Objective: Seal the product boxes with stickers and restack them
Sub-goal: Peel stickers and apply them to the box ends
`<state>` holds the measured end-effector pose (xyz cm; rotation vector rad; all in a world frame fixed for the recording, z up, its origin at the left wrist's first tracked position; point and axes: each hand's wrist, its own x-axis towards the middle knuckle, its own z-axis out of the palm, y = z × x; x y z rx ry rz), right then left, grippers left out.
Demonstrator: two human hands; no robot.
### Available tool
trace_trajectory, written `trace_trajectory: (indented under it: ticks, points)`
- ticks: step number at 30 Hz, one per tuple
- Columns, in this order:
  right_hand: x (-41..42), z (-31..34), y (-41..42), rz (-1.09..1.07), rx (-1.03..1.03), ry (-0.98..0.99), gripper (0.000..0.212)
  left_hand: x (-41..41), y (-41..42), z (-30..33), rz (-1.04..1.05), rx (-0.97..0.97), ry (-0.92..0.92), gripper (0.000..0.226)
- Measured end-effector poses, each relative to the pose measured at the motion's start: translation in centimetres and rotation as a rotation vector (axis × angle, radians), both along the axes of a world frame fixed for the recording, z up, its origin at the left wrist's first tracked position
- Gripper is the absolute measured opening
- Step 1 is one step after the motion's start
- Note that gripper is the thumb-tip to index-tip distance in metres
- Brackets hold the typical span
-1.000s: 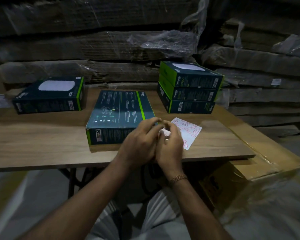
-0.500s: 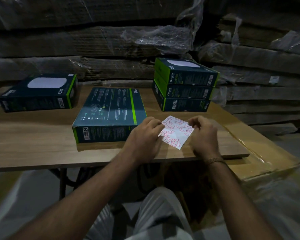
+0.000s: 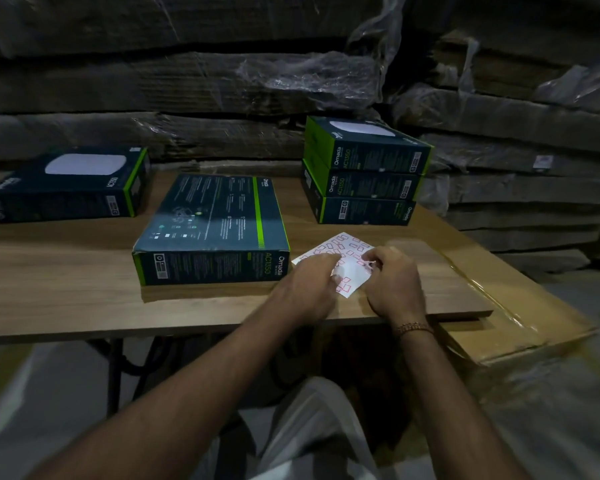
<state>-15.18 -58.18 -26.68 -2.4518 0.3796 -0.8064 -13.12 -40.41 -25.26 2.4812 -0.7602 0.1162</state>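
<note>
A white sticker sheet with red-outlined stickers lies on the wooden table near its front edge. My left hand rests on the sheet's left part with curled fingers pressing it. My right hand pinches at the sheet's right edge. Just left of the hands a dark product box lies flat, back side up. A stack of three matching boxes stands behind the sheet. A single box lies at the far left.
Wrapped cardboard bundles fill the space behind the table. A taped brown carton sits at the table's right end, lower than the top. My knees are under the front edge.
My hands parted from a joined position onto the sheet, then drew close again over it. The sheet's right part now looks lifted under my right fingers. The boxes stayed put.
</note>
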Motion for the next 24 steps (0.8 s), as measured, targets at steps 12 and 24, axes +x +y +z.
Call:
trace_trajectory:
  ticks: [12,24]
  points:
    - [0.04,-0.20,0.04,-0.130,0.071,-0.016,0.046,-0.02,0.06,-0.62,0.038,-0.027,0.014,0.054]
    - [-0.10,-0.26,-0.17,-0.019,0.060,-0.050,0.031,0.57,-0.34,-0.81,0.071,0.003,0.050,0.062]
